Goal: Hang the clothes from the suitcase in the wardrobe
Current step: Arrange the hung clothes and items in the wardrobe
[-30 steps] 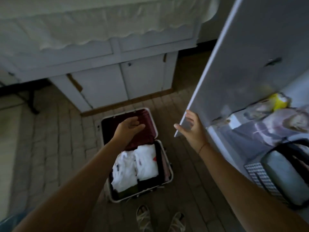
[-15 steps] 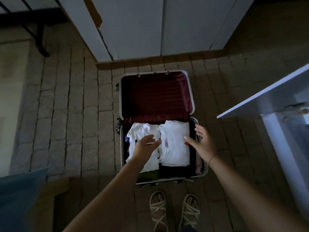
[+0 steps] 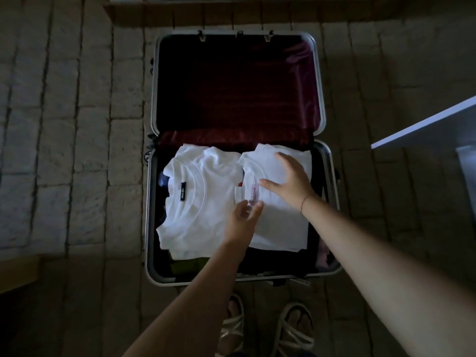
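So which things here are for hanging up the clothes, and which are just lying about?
For the job:
suitcase, open on the floor
left white shirt
right white shirt
wardrobe door
left hand and right hand, both over the right white shirt

Just lying about:
floor tiles
sandals, on the person's feet
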`<move>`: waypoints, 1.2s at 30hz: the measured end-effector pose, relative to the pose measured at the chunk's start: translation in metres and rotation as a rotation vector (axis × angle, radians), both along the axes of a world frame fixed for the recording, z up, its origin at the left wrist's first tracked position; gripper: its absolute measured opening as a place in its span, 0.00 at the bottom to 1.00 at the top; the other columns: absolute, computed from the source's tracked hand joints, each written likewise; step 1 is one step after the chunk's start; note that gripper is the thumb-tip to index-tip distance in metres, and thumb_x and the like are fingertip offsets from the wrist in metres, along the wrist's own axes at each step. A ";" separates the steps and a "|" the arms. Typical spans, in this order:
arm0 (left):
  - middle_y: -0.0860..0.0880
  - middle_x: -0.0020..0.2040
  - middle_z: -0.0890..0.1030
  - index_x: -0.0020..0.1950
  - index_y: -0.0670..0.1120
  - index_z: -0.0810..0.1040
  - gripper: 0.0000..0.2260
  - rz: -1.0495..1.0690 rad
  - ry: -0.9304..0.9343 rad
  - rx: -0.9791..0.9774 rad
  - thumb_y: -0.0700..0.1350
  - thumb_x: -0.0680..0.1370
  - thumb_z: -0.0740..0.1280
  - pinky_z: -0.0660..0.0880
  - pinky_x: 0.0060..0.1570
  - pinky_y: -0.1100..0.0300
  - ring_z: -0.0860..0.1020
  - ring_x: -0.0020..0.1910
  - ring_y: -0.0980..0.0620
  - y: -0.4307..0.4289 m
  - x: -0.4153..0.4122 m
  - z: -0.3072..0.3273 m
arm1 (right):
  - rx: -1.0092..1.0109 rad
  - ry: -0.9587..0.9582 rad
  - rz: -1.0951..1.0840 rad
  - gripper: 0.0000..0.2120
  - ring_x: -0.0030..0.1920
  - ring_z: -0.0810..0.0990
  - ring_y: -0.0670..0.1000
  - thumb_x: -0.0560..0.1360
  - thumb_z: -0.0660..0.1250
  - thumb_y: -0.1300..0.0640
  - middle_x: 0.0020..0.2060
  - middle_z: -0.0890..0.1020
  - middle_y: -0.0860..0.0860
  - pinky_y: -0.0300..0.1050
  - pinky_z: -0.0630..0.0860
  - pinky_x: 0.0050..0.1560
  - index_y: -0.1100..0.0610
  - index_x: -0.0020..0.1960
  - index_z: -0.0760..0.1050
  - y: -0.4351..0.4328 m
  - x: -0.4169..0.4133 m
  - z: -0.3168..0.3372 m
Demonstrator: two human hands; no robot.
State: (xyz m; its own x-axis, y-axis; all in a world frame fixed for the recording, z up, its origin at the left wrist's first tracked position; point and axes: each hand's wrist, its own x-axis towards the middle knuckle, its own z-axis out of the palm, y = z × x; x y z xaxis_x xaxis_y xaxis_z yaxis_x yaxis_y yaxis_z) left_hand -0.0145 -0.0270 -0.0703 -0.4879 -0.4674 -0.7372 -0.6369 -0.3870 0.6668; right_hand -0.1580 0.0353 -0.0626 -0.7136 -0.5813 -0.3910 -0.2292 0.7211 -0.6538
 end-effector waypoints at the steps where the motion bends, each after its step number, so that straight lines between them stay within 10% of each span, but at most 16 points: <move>1: 0.49 0.43 0.77 0.53 0.42 0.78 0.16 0.023 0.020 -0.019 0.54 0.76 0.68 0.70 0.39 0.67 0.75 0.42 0.55 0.000 0.002 -0.005 | 0.010 0.044 0.059 0.39 0.73 0.61 0.52 0.69 0.72 0.44 0.72 0.65 0.52 0.48 0.58 0.73 0.56 0.74 0.61 -0.008 -0.005 -0.007; 12: 0.49 0.49 0.82 0.60 0.43 0.76 0.20 0.059 0.046 -0.016 0.56 0.75 0.69 0.75 0.46 0.64 0.79 0.45 0.56 -0.010 0.007 -0.016 | 0.272 0.195 0.124 0.28 0.67 0.67 0.54 0.67 0.71 0.40 0.64 0.74 0.50 0.50 0.57 0.68 0.49 0.64 0.72 -0.038 -0.028 -0.033; 17: 0.51 0.52 0.77 0.61 0.48 0.74 0.16 0.001 0.045 -0.061 0.53 0.76 0.68 0.74 0.44 0.68 0.76 0.45 0.61 -0.019 -0.003 0.009 | 0.025 -0.017 0.022 0.18 0.33 0.69 0.44 0.67 0.73 0.43 0.30 0.68 0.43 0.45 0.66 0.44 0.50 0.33 0.67 -0.025 -0.030 0.000; 22: 0.45 0.55 0.80 0.60 0.43 0.76 0.29 -0.137 0.104 -0.106 0.62 0.69 0.71 0.74 0.55 0.60 0.78 0.57 0.49 -0.023 -0.019 0.059 | -0.277 -0.426 -0.174 0.12 0.35 0.75 0.48 0.69 0.73 0.48 0.32 0.76 0.49 0.43 0.71 0.39 0.53 0.38 0.72 -0.001 -0.028 0.072; 26: 0.54 0.33 0.77 0.40 0.47 0.78 0.10 -0.248 0.109 -0.157 0.53 0.71 0.74 0.72 0.36 0.63 0.77 0.35 0.56 -0.032 -0.029 0.119 | -0.500 -0.556 -0.406 0.09 0.40 0.79 0.50 0.69 0.73 0.55 0.38 0.80 0.52 0.46 0.75 0.46 0.56 0.41 0.74 0.014 -0.027 0.139; 36: 0.58 0.24 0.71 0.38 0.50 0.83 0.06 -0.408 0.330 -0.296 0.47 0.75 0.71 0.65 0.30 0.64 0.66 0.25 0.62 -0.070 -0.062 0.371 | -0.506 -0.311 -0.081 0.12 0.49 0.81 0.45 0.68 0.74 0.55 0.48 0.83 0.48 0.38 0.77 0.49 0.54 0.51 0.79 0.032 -0.041 0.399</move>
